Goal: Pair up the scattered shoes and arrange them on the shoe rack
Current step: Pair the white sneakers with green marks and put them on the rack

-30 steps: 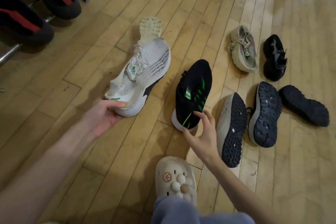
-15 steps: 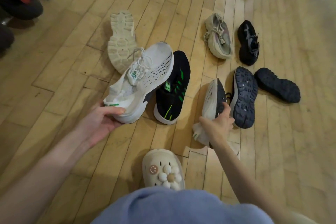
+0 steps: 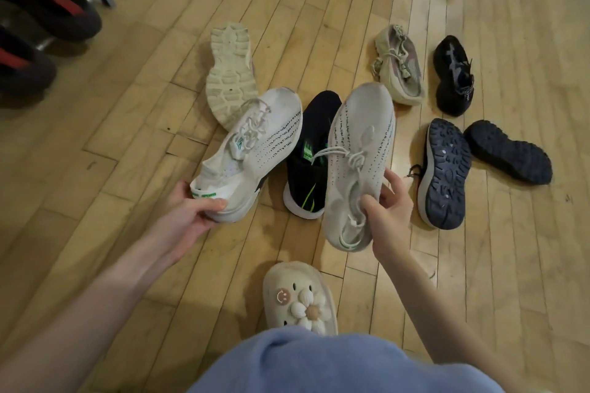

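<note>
Shoes of one white knit pair with dotted lines are lifted over the wooden floor [image 3: 111, 143]: left hand [image 3: 191, 210] grips the left white shoe [image 3: 255, 143] at its heel, right hand [image 3: 388, 210] pinches the right white shoe [image 3: 357, 150] at its collar. Other shoes lie scattered around.

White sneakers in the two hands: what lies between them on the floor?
In the head view, a black sneaker with green stripes lies on the floor between the left-hand white sneaker and the right-hand white sneaker.
</note>
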The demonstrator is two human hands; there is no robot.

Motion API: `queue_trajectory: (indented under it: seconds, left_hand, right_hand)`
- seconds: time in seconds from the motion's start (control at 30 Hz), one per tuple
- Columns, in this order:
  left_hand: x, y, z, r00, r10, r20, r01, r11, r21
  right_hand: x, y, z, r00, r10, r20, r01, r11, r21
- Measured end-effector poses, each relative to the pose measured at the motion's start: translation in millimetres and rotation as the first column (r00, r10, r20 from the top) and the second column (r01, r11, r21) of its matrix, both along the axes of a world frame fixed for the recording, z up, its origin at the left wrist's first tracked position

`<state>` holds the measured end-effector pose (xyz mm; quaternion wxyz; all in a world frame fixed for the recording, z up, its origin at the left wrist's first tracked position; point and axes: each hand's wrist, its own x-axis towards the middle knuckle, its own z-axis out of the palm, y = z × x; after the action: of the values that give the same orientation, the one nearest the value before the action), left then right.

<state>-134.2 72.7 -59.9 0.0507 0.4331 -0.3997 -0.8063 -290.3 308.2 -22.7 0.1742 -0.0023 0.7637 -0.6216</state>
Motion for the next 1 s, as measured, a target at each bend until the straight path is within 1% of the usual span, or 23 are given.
queue_trajectory:
  seconds: [0.13, 0.23, 0.3, 0.33, 0.37, 0.4, 0.43, 0.47, 0.5, 0.53, 0.57, 0.6, 0.63, 0.67, 0.7, 0.73, 0.83, 0.87, 0.9, 0.97, 1.0]
  left_hand:
    - [2.9, 5.0, -1.8, 0.998, 0.025, 0.064, -0.022, 0.999, -0.044]
    - [2.8, 2.1, -3.1, 0.993, -0.013, 0.114, 0.02, 0.998, -0.065]
    - [3.0, -2.4, -0.8, 0.983, -0.054, 0.176, 0.065, 0.996, -0.057]
    - [3.3, -4.4, 0.6, 0.973, -0.066, 0.223, 0.087, 0.993, -0.085]
    - [3.4, -5.7, 3.5, 0.956, -0.071, 0.285, 0.12, 0.98, -0.16]
    - [3.6, -7.2, 7.1, 0.936, -0.054, 0.349, 0.155, 0.951, -0.268]
    - [3.6, -7.9, 12.0, 0.925, -0.015, 0.379, 0.167, 0.913, -0.372]
    - [3.2, -8.4, 18.1, 0.934, 0.04, 0.356, 0.134, 0.883, -0.45]
    - [3.1, -9.4, 26.9, 0.952, 0.07, 0.298, 0.082, 0.879, -0.469]
    - [3.5, -11.8, 35.3, 0.972, 0.06, 0.229, 0.046, 0.901, -0.431]
    - [5.4, -15.5, 43.9, 0.984, -0.001, 0.178, 0.068, 0.928, -0.367]
    - [9.3, -20.6, 49.8, 0.988, -0.088, 0.13, 0.124, 0.943, -0.308]
    - [13.5, -25.0, 54.3, 0.985, -0.159, 0.074, 0.173, 0.949, -0.265]
    - [19.0, -29.7, 54.7, 0.981, -0.194, 0.009, 0.19, 0.952, -0.239]
    - [24.6, -33.2, 55.0, 0.98, -0.192, -0.052, 0.176, 0.96, -0.219]
    - [29.8, -36.2, 53.4, 0.983, -0.155, -0.098, 0.132, 0.969, -0.207]
    - [42.7, -42.4, 52.6, 0.982, 0.052, -0.183, -0.081, 0.984, -0.158]
    - [46.9, -44.4, 52.3, 0.976, 0.106, -0.191, -0.137, 0.979, -0.153]
    - [51.6, -46.9, 51.7, 0.972, 0.144, -0.186, -0.175, 0.971, -0.161]
    - [63.4, -53.5, 50.8, 0.968, 0.187, -0.165, -0.217, 0.958, -0.19]
    - [68.3, -55.6, 50.8, 0.967, 0.203, -0.156, -0.232, 0.952, -0.198]
  right_hand:
    - [7.7, -15.8, 6.1, 0.992, 0.118, 0.038, -0.113, 0.987, -0.118]
    - [10.0, -33.4, 6.1, 0.982, 0.134, 0.132, -0.108, 0.976, -0.189]
    - [10.8, -47.2, 6.9, 0.966, 0.151, 0.209, -0.097, 0.964, -0.247]
    - [11.2, -54.8, 7.7, 0.955, 0.171, 0.241, -0.101, 0.956, -0.275]
    - [11.9, -63.2, 9.2, 0.945, 0.195, 0.262, -0.114, 0.948, -0.296]
    - [12.9, -72.3, 10.2, 0.936, 0.221, 0.274, -0.132, 0.942, -0.31]
    - [14.8, -82.2, 11.7, 0.927, 0.246, 0.284, -0.15, 0.935, -0.321]
    - [17.1, -92.6, 13.0, 0.919, 0.263, 0.295, -0.159, 0.93, -0.332]
    - [19.6, -102.8, 14.7, 0.912, 0.272, 0.306, -0.159, 0.924, -0.348]
    - [21.6, -112.8, 15.5, 0.906, 0.281, 0.316, -0.156, 0.916, -0.369]
    - [24.0, -122.4, 16.4, 0.898, 0.294, 0.327, -0.155, 0.907, -0.39]
    - [26.7, -131.7, 17.5, 0.889, 0.315, 0.331, -0.165, 0.897, -0.41]
    - [29.5, -140.4, 19.5, 0.882, 0.34, 0.325, -0.188, 0.888, -0.419]
    - [31.5, -148.7, 19.8, 0.877, 0.363, 0.314, -0.218, 0.885, -0.411]
    - [33.6, -156.2, 20.7, 0.871, 0.382, 0.307, -0.247, 0.883, -0.399]
    - [35.2, -162.7, 21.3, 0.865, 0.399, 0.304, -0.271, 0.882, -0.386]
    - [43.8, -171.6, 19.2, 0.846, 0.461, 0.269, -0.374, 0.871, -0.318]
    - [49.7, -170.2, 16.8, 0.858, 0.457, 0.236, -0.401, 0.882, -0.249]
    - [57.4, -166.1, 12.7, 0.887, 0.417, 0.198, -0.394, 0.907, -0.145]
    - [75.1, -156.2, 6.6, 0.958, 0.238, 0.161, -0.257, 0.961, 0.105]
    - [81.8, -152.7, 3.8, 0.973, 0.161, 0.168, -0.198, 0.952, 0.234]
